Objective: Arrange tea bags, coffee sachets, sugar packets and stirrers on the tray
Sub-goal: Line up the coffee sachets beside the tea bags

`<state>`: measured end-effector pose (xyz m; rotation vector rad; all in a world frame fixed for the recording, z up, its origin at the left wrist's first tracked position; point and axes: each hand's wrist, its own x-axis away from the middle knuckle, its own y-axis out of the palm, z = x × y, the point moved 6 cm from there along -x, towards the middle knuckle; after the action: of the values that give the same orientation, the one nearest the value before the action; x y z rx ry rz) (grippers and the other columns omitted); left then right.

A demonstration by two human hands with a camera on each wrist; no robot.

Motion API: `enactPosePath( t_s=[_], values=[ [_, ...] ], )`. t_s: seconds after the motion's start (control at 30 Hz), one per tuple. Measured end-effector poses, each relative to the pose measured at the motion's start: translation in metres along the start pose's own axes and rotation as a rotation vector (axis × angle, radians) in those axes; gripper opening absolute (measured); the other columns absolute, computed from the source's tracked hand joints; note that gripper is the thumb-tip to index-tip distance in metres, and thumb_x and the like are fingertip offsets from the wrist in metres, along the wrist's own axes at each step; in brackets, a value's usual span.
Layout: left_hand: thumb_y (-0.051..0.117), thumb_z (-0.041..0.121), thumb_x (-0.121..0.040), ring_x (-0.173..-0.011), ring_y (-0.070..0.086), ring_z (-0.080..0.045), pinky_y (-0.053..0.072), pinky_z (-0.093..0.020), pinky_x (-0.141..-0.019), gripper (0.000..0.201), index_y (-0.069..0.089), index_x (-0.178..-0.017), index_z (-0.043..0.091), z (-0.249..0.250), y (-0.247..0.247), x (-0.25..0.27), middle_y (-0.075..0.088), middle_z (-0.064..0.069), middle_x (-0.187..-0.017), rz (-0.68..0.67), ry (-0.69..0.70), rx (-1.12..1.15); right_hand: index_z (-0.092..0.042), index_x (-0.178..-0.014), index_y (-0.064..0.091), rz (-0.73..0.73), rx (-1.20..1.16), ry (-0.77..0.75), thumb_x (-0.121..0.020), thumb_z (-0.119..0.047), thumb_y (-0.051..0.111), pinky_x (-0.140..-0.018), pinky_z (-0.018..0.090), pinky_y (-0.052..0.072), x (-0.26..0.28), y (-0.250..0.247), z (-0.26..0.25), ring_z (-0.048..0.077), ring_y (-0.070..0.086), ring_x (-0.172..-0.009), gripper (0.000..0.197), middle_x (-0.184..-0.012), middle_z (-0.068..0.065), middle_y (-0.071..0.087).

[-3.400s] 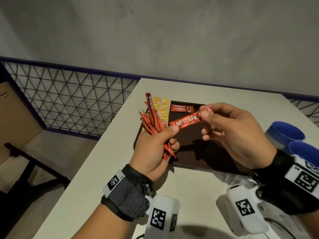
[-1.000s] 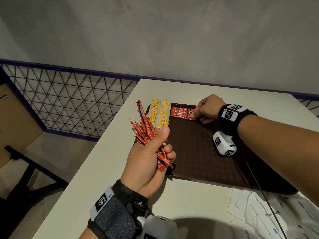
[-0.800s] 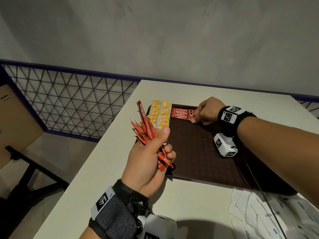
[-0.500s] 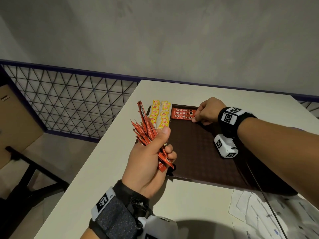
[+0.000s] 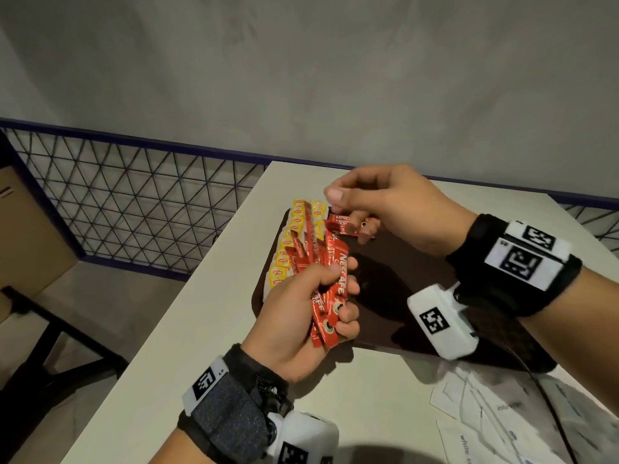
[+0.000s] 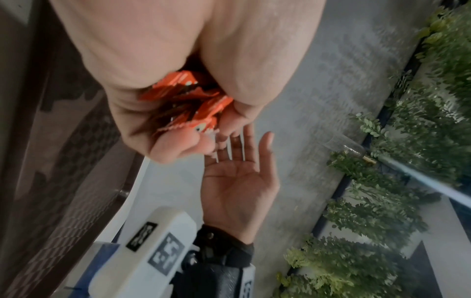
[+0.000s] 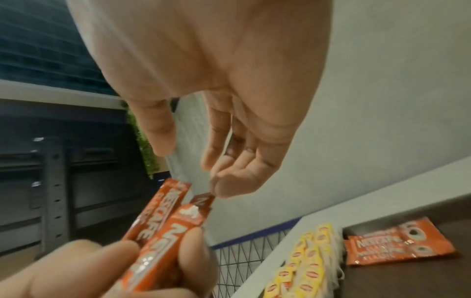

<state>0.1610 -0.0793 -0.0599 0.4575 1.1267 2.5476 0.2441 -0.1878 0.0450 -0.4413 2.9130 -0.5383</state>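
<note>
Right hand (image 5: 398, 209) has left the tray (image 5: 402, 283), grip loose above left hand's (image 5: 301, 306) clamped coffee sachets (image 5: 330, 276).

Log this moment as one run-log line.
left hand: grips coffee sachets | right hand: empty, reaching for them | tray: tea bags, laid sachets

I see red coffee sachets (image 5: 330, 279) with white lettering fanned in my left hand (image 5: 301, 316), and more of the same red lying on the tray (image 5: 395, 296) — a dark brown tray with a fine woven, diamond-like texture. The tea bags (image 5: 294, 242) are yellow with small red marks, white at the edges. The table (image 5: 201, 346) is off-white, the wall (image 5: 301, 68) mottled grey. The fence (image 5: 134, 202) is black wire in a triangle lattice under a dark blue rail — both wrist bands (image 5: 516, 262) are black with black-and-white square codes
</note>
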Motion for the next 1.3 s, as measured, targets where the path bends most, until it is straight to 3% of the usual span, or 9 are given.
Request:
enactPosePath(
  t_s=[0.23, 0.43, 0.57, 0.7, 0.8, 0.93, 1.07, 1.2, 1.3],
  values=[
    [0.06, 0.017, -0.089, -0.054, 0.052, -0.018, 0.043, -0.025, -0.048, 0.033, 0.068, -0.117, 0.002, -0.016, 0.015, 0.008, 0.062, -0.012, -0.087, -0.188, -0.13, -0.156, -0.013, -0.095, 0.08, -0.042, 0.241, -0.08, -0.088, -0.031, 0.081, -0.056, 0.007, 0.042, 0.031, -0.003, -0.026, -0.005, 0.06, -0.056, 0.02, -0.069, -0.015, 0.072],
    [0.067, 0.008, -0.073, -0.052, 0.047, -0.015, 0.042, -0.026, -0.049, 0.022, 0.058, -0.093, 0.012, -0.013, 0.017, 0.006, 0.049, -0.007, -0.076, -0.216, -0.086, -0.103, -0.003, -0.091, 0.074, 0.159, -0.007, -0.099, -0.083, -0.018, 0.083, -0.057, 0.028, 0.056, 0.037, -0.037, -0.025, 0.015, 0.062, -0.058, 0.02, -0.066, 0.004, 0.07],
    [0.069, 0.005, -0.078, -0.052, 0.044, -0.014, 0.042, -0.028, -0.05, 0.018, 0.053, -0.079, 0.014, 0.001, 0.009, 0.0, 0.047, -0.006, -0.075, -0.085, 0.121, -0.062, 0.0, -0.099, 0.072, 0.082, -0.197, -0.01, -0.072, -0.007, 0.08, -0.069, 0.032, 0.065, 0.043, -0.042, -0.013, 0.022, 0.071, -0.067, 0.029, -0.077, 0.015, 0.072],
    [0.072, 0.018, -0.094, -0.052, 0.044, -0.014, 0.042, -0.028, -0.048, 0.015, 0.061, -0.099, 0.009, 0.013, -0.009, -0.006, 0.054, -0.006, -0.079, 0.101, 0.264, 0.008, 0.002, -0.098, 0.075, 0.059, -0.146, 0.03, -0.077, -0.004, 0.079, -0.064, 0.034, 0.06, 0.05, -0.04, -0.004, 0.021, 0.065, -0.065, 0.022, -0.082, 0.021, 0.068],
    [0.075, 0.033, -0.087, -0.054, 0.044, -0.013, 0.043, -0.027, -0.05, 0.04, 0.064, -0.117, 0.009, 0.015, -0.011, -0.005, 0.066, -0.007, -0.088, 0.117, 0.272, -0.033, 0.002, -0.098, 0.078, 0.037, -0.038, 0.065, -0.09, 0.0, 0.072, -0.065, 0.037, 0.056, 0.054, -0.036, 0.0, 0.018, 0.062, -0.061, 0.01, -0.077, 0.018, 0.07],
    [0.084, 0.019, -0.085, -0.051, 0.044, -0.014, 0.042, -0.026, -0.049, 0.026, 0.059, -0.087, 0.011, 0.004, -0.001, -0.002, 0.058, -0.008, -0.074, -0.009, 0.235, -0.307, -0.003, -0.106, 0.076, -0.056, 0.041, 0.058, -0.088, 0.0, 0.077, -0.061, 0.029, 0.055, 0.056, -0.014, 0.001, 0.019, 0.061, -0.063, 0.019, -0.079, 0.018, 0.07],
    [0.079, 0.007, -0.077, -0.051, 0.047, -0.013, 0.039, -0.026, -0.047, 0.02, 0.067, -0.094, 0.007, 0.0, 0.001, -0.001, 0.057, -0.008, -0.074, 0.005, 0.32, -0.415, 0.002, -0.11, 0.068, -0.043, -0.049, 0.059, -0.082, -0.002, 0.083, -0.058, 0.022, 0.053, 0.06, 0.006, 0.008, 0.013, 0.063, -0.058, 0.032, -0.075, 0.016, 0.068],
    [0.076, 0.002, -0.077, -0.053, 0.048, -0.014, 0.041, -0.024, -0.048, 0.021, 0.072, -0.098, 0.004, 0.008, -0.007, -0.004, 0.06, -0.016, -0.079, 0.057, 0.377, -0.28, 0.004, -0.101, 0.063, -0.018, -0.021, 0.039, -0.077, -0.013, 0.088, -0.067, 0.032, 0.056, 0.067, 0.008, 0.013, 0.018, 0.064, -0.067, 0.039, -0.081, 0.022, 0.067],
    [0.079, 0.003, -0.08, -0.057, 0.054, -0.016, 0.044, -0.023, -0.049, 0.024, 0.069, -0.102, 0.0, 0.013, -0.012, -0.003, 0.064, -0.012, -0.078, 0.12, 0.41, -0.211, -0.002, -0.093, 0.058, -0.131, -0.084, 0.097, -0.076, 0.002, 0.086, -0.079, 0.046, 0.062, 0.076, 0.013, 0.021, 0.025, 0.072, -0.077, 0.033, -0.086, 0.025, 0.069]
  ],
)
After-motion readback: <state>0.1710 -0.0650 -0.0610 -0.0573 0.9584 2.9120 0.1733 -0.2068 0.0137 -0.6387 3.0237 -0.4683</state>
